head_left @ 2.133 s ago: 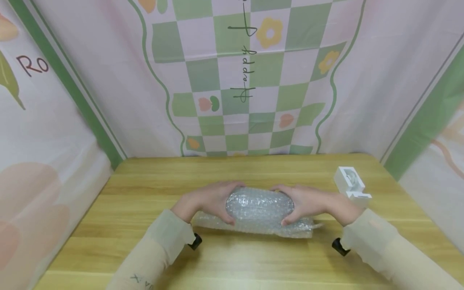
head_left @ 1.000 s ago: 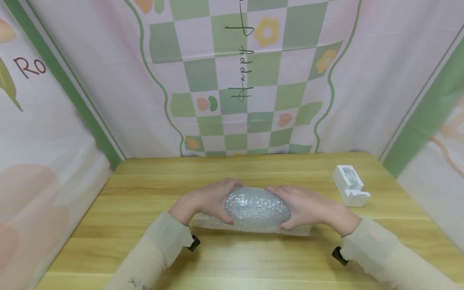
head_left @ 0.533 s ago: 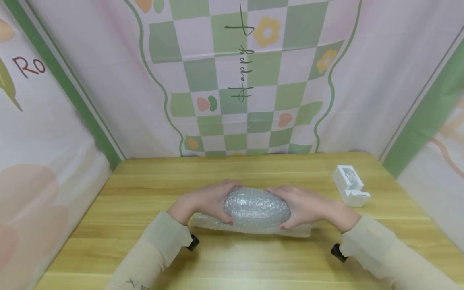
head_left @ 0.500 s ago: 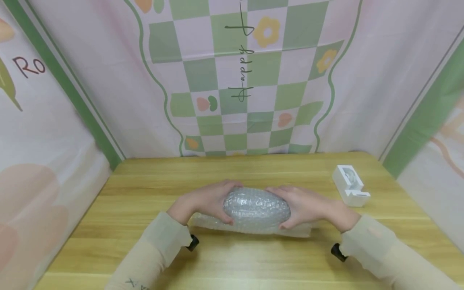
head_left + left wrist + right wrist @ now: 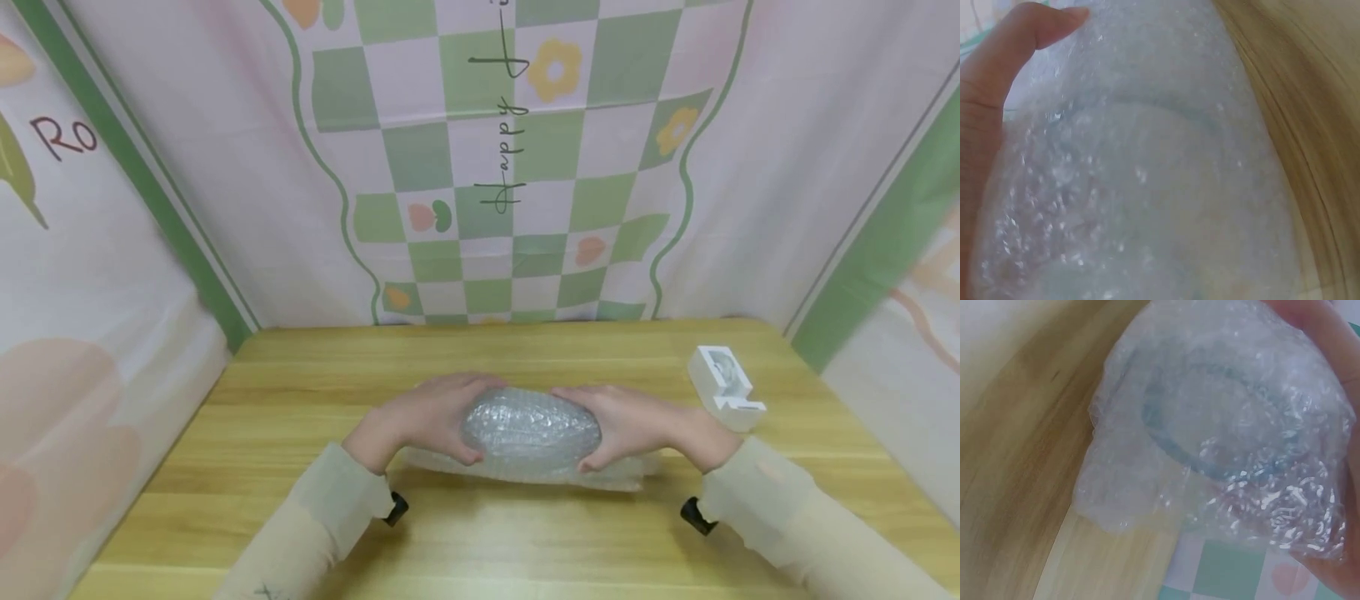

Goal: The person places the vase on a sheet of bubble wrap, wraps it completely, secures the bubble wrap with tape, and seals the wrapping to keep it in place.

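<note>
A bundle of clear bubble wrap [image 5: 531, 429] lies on the wooden table in the head view, with a loose flap spread along its near side. My left hand [image 5: 435, 417] grips its left end, thumb in front and fingers over the far side. At the other end my right hand [image 5: 633, 423] holds it the same way. In the left wrist view the bubble wrap [image 5: 1147, 181] fills most of the picture, and a faint curved greenish edge shows through. Through the bubble wrap [image 5: 1129, 481] in the right wrist view appears a greenish ring [image 5: 1179, 453]; what is wrapped cannot be told.
A white tape dispenser [image 5: 726, 387] with a roll of clear tape stands at the right rear of the table [image 5: 315, 367]. Behind the table hangs a curtain [image 5: 487, 167] with green checks and flowers. More printed cloth closes off both sides.
Since the earliest frame, my right hand has shifted slightly left along the bundle, and the wrap looks rounder between my hands. Over the last half second both hands keep nearly the same hold.
</note>
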Tool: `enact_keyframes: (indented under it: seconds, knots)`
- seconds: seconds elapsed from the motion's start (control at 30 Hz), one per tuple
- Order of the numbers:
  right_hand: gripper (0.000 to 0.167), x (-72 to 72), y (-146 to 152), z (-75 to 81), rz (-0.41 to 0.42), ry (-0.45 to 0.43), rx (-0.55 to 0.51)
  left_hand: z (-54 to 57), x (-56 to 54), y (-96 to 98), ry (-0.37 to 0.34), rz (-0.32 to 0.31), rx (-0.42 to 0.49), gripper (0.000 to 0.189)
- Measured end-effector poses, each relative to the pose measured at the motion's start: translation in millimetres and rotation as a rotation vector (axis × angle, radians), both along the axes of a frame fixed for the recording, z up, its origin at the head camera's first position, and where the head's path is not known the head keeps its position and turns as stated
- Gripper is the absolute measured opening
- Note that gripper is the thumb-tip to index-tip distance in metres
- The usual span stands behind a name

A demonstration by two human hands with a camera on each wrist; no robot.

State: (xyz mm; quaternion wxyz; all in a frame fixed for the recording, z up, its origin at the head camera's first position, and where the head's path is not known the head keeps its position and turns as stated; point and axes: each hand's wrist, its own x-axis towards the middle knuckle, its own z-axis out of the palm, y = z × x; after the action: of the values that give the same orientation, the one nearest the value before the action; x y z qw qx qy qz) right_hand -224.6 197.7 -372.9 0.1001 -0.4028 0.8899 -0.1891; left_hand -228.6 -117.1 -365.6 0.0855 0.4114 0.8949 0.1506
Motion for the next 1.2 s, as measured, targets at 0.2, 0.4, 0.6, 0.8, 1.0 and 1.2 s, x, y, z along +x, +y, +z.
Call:
enact_keyframes:
  seconds: [0.2, 0.4, 0.6, 0.8, 1.0, 1.2]
  knots:
    - [0.106, -5.9, 1, 0.0, -0.009, -0.044, 0.010, 3.3, 4.8, -0.9, 0.084, -0.013, -0.028, 0.093]
    - [0.107, -9.4, 1, -1.3, -0.020, -0.075, 0.020, 1.5, 8.8, -2.4, 0.101, -0.032, -0.025, 0.087]
    - [0.108, -12.0, 1, -0.5, -0.030, -0.109, 0.033, -0.4, 10.2, -2.4, 0.093, -0.032, -0.038, 0.102]
    - [0.109, -13.1, 1, 4.3, -0.045, -0.147, 0.062, -0.8, 12.0, -1.2, 0.084, -0.030, -0.038, 0.124]
    - [0.108, -14.4, 2, 7.0, -0.040, -0.179, 0.088, -1.5, 12.0, -0.3, 0.067, -0.034, -0.034, 0.122]
    - [0.106, -16.9, 2, 6.5, -0.042, -0.211, 0.094, -4.7, 10.0, 0.8, 0.055, -0.029, -0.037, 0.115]
